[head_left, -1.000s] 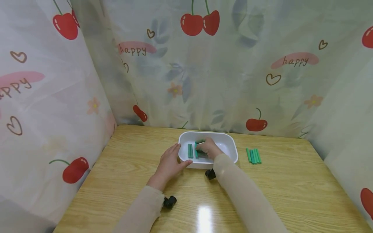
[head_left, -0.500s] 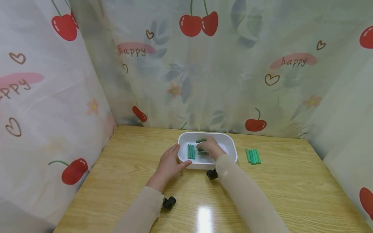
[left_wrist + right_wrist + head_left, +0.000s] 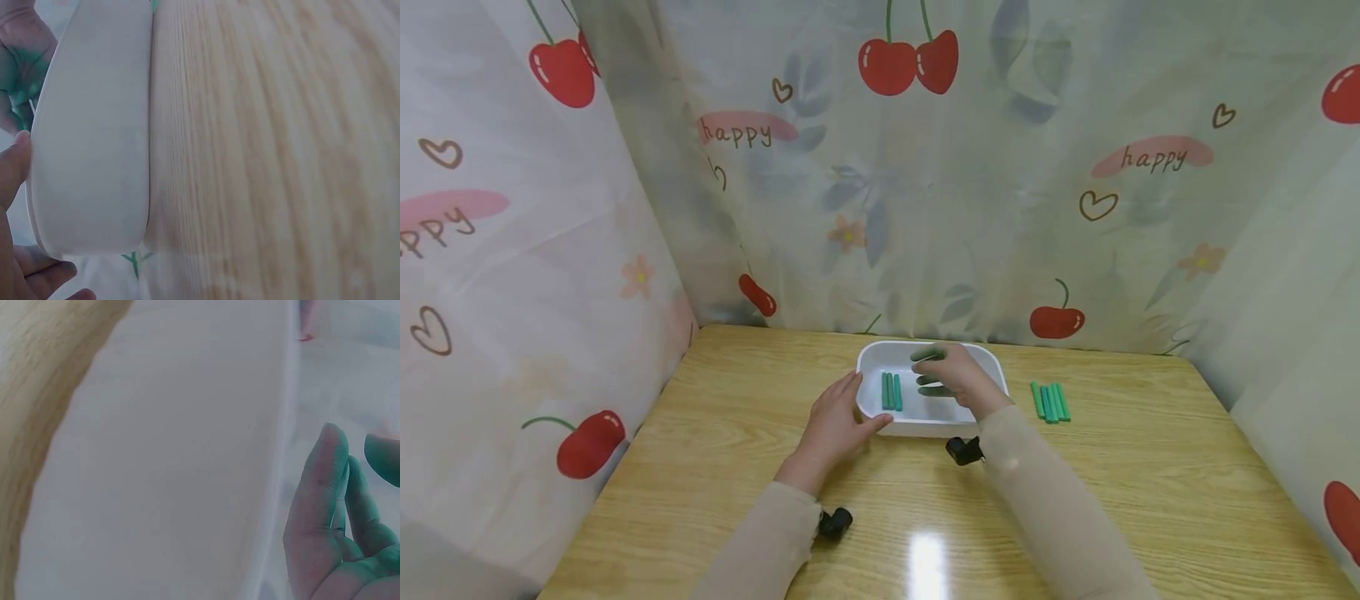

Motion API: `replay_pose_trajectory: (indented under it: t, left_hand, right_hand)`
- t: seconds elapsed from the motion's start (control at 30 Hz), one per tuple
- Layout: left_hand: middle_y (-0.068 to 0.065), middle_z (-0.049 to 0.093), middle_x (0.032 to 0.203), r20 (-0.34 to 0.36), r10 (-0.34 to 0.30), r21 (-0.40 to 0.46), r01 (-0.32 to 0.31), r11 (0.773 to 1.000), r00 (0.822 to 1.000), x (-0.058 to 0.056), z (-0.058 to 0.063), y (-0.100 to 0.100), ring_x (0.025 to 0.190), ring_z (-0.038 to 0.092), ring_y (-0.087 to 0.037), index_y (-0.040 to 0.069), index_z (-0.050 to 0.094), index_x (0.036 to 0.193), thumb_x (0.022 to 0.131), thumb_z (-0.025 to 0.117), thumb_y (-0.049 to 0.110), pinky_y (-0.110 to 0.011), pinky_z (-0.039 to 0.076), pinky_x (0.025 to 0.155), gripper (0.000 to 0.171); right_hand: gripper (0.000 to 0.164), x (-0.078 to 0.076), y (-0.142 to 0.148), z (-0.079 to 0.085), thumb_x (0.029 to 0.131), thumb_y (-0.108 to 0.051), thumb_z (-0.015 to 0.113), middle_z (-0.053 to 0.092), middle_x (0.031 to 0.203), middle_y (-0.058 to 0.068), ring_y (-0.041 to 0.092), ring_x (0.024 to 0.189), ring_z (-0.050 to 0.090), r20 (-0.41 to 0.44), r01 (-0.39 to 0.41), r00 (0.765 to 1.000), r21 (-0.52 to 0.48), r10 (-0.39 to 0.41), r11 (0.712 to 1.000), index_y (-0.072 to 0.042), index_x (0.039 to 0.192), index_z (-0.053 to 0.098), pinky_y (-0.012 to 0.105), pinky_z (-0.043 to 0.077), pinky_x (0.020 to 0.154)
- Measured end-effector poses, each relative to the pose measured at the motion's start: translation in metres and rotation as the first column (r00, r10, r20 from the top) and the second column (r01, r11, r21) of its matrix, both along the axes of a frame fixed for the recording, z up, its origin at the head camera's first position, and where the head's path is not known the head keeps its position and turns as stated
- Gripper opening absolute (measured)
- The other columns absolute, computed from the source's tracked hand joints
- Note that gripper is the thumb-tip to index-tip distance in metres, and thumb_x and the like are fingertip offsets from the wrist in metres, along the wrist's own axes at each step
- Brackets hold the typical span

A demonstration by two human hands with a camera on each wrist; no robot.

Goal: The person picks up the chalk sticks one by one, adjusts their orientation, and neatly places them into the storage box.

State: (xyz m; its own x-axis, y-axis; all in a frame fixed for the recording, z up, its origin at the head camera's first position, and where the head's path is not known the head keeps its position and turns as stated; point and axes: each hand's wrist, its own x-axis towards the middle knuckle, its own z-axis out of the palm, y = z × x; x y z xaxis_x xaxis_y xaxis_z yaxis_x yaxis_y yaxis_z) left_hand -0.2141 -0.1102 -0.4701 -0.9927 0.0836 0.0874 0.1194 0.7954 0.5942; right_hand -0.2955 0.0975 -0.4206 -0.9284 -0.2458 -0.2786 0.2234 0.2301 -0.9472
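Note:
A white plastic tray [image 3: 917, 428] stands toward the back of the table. At its front left corner my left hand [image 3: 833, 421] holds the rim; the left wrist view shows the thumb and fingers [image 3: 47, 278] about the corner. Inside the tray, three thin green sticks [image 3: 892, 392] lie side by side at the left. My right hand [image 3: 957, 373] hovers over the tray's right half, fingers spread and holding nothing. Green smears cover its fingers [image 3: 319, 487] and palm in the right wrist view. What the sticks are made of cannot be told.
To the right of the tray, several green sticks [image 3: 1051, 402] lie in a close row on the wooden table [image 3: 1150, 467]. A printed curtain [image 3: 880, 208] surrounds the table at the back and sides. Each wrist carries a small black camera [image 3: 835, 523].
My right hand has let go of a green stick, which now lies beside the two others in the tray. It has since moved right and up. My left hand stays on the tray.

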Motion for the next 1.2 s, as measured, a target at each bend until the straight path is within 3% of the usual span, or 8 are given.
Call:
replay_pose_trajectory:
  t: [0.23, 0.53, 0.87, 1.2]
  left_hand:
    - [-0.013, 0.034, 0.16, -0.002, -0.001, 0.012, 0.001, 1.0, 1.0, 0.002, 0.001, 0.0, 0.146, 0.03, -0.034, 0.003, 0.036, 0.154, 0.087, 0.072, 0.055, -0.052, 0.025, 0.118, 0.093]
    - [-0.013, 0.035, 0.16, 0.005, 0.008, 0.017, -0.008, 1.0, 1.0, 0.003, 0.002, 0.001, 0.146, 0.031, -0.034, 0.003, 0.036, 0.154, 0.087, 0.073, 0.054, -0.052, 0.025, 0.119, 0.093]
    - [-0.013, 0.034, 0.16, -0.007, 0.007, 0.014, -0.007, 1.0, 1.0, 0.002, 0.002, 0.0, 0.147, 0.03, -0.033, 0.004, 0.035, 0.155, 0.086, 0.073, 0.056, -0.052, 0.025, 0.119, 0.094]
    - [-0.011, 0.033, 0.161, 0.01, 0.013, 0.006, -0.013, 1.0, 1.0, 0.002, 0.001, 0.0, 0.147, 0.029, -0.032, 0.005, 0.034, 0.156, 0.086, 0.071, 0.059, -0.051, 0.024, 0.119, 0.096]
  right_hand:
    - [0.037, 0.017, 0.016, 0.024, 0.097, -0.009, 0.065, 0.058, 0.123, 0.02, 0.037, 0.109, 0.061, -0.045, -0.047, 0.998, 0.013, 0.048, 0.999, 0.008, 0.128, 0.057, 0.037, 0.059, 0.083]
    - [0.033, 0.028, 0.036, 0.04, 0.097, -0.006, 0.063, 0.058, 0.114, 0.014, 0.024, 0.091, 0.063, -0.099, -0.074, 0.993, -0.039, 0.07, 0.996, 0.009, 0.126, 0.058, 0.036, 0.06, 0.08]
    - [0.035, 0.042, 0.058, 0.064, 0.097, -0.008, 0.064, 0.06, 0.11, 0.009, 0.025, 0.091, 0.063, -0.16, -0.075, 0.985, -0.062, 0.064, 0.995, 0.01, 0.126, 0.057, 0.033, 0.059, 0.079]
    - [0.042, 0.054, 0.085, 0.078, 0.098, -0.015, 0.064, 0.062, 0.107, 0.005, 0.022, 0.092, 0.063, -0.214, -0.059, 0.975, 0.0, 0.057, 0.998, 0.009, 0.131, 0.054, 0.032, 0.059, 0.081]
